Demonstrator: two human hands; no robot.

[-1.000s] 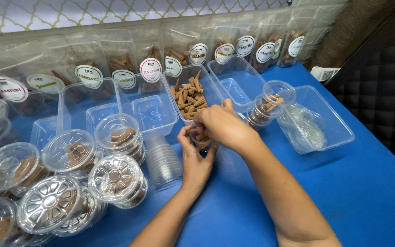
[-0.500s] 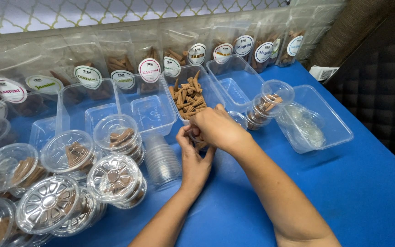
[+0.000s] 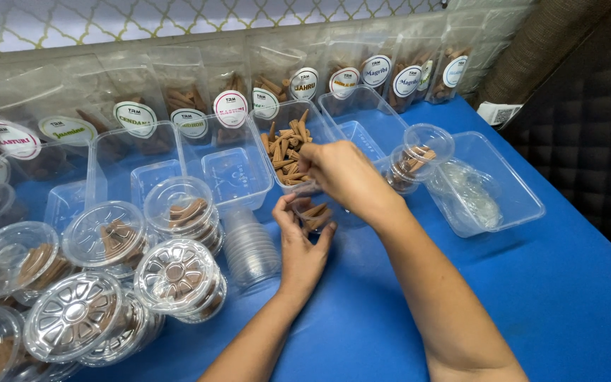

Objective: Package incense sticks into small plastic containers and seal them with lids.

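My left hand (image 3: pixel 302 247) rests on the blue table and cups a small clear round container (image 3: pixel 312 214) with several brown cone-shaped sticks in it. My right hand (image 3: pixel 341 173) hovers just above it, at the near edge of a clear rectangular tub of loose brown cones (image 3: pixel 288 152). Its fingers are pinched together over the tub; whether a cone is between them is hidden.
Stacks of lidded round containers (image 3: pixel 178 272) crowd the left. A stack of empty clear cups (image 3: pixel 251 247) lies beside my left hand. Empty tubs (image 3: pixel 228 173) and labelled pouches (image 3: pixel 231 102) line the back; a filled open cup (image 3: pixel 408 163) and a tub with plastic bags (image 3: pixel 489 191) are right.
My right hand has moved from just over the small container up and back to the tub of loose cones. The left hand stays cupped on the container.
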